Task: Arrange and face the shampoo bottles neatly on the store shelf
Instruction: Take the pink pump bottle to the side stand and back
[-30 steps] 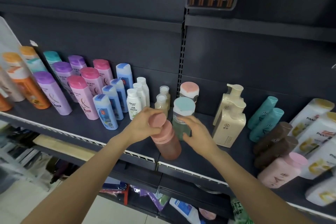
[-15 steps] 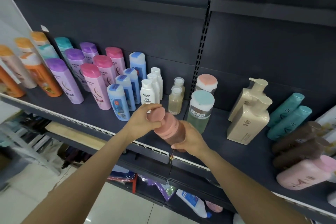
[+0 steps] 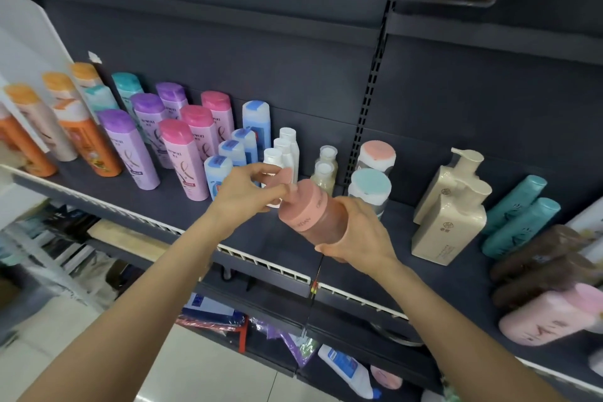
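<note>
Two hands on the salmon-pink round-capped plastic bottle point(image 3: 318, 217): my right hand point(image 3: 357, 235) grips its body, left hand point(image 3: 243, 196) pinches its flip lid point(image 3: 281, 177). I'd snap it shut, then face the label out.

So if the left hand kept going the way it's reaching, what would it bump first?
Probably the small white bottles just behind the left hand, which pinches the pink bottle's flip cap; depth is unclear.

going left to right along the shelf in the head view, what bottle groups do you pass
orange bottles → purple bottles → pink-capped bottles → blue bottles → pink bottle held in both hands → cream pump bottles → teal bottles → brown bottles
</note>
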Demonstrator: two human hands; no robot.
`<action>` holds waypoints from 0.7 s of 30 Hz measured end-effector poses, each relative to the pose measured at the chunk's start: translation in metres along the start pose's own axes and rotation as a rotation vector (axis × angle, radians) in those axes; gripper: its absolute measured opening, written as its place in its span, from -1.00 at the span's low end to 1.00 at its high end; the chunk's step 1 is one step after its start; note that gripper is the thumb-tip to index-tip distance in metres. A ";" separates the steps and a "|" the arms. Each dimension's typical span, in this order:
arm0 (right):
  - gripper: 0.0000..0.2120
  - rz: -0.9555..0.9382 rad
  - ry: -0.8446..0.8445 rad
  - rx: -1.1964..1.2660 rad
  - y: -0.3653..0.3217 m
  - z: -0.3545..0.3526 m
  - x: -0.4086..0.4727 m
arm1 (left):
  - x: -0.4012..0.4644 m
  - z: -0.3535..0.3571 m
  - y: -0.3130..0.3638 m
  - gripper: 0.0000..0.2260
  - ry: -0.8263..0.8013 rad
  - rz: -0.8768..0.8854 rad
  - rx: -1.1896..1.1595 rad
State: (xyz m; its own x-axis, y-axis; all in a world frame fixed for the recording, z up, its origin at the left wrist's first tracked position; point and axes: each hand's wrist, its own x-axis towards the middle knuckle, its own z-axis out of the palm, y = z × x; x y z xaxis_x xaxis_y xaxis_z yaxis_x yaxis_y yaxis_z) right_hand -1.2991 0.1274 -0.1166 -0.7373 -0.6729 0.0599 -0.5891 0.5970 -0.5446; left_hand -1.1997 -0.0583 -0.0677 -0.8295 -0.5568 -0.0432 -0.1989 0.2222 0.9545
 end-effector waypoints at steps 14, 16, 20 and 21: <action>-0.38 0.020 0.044 0.324 -0.020 -0.039 0.004 | -0.013 0.015 0.035 -0.27 -0.038 0.003 0.040; -0.44 -0.004 0.003 0.371 -0.025 -0.040 0.009 | -0.016 0.017 0.035 -0.36 -0.086 -0.002 0.031; -0.47 -0.048 -0.077 0.420 -0.044 -0.033 0.016 | -0.024 0.003 0.033 -0.62 0.005 0.003 -0.034; -0.47 -0.057 -0.100 0.429 -0.051 -0.029 0.018 | -0.027 -0.004 0.031 -0.53 0.030 -0.001 -0.036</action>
State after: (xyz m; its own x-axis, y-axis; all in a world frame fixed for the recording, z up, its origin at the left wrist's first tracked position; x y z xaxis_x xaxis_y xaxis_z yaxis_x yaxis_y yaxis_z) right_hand -1.2920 0.0977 -0.0638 -0.6596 -0.7511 0.0301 -0.4218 0.3366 -0.8419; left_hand -1.1813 -0.0397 -0.0359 -0.8133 -0.5807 -0.0357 -0.1804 0.1932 0.9644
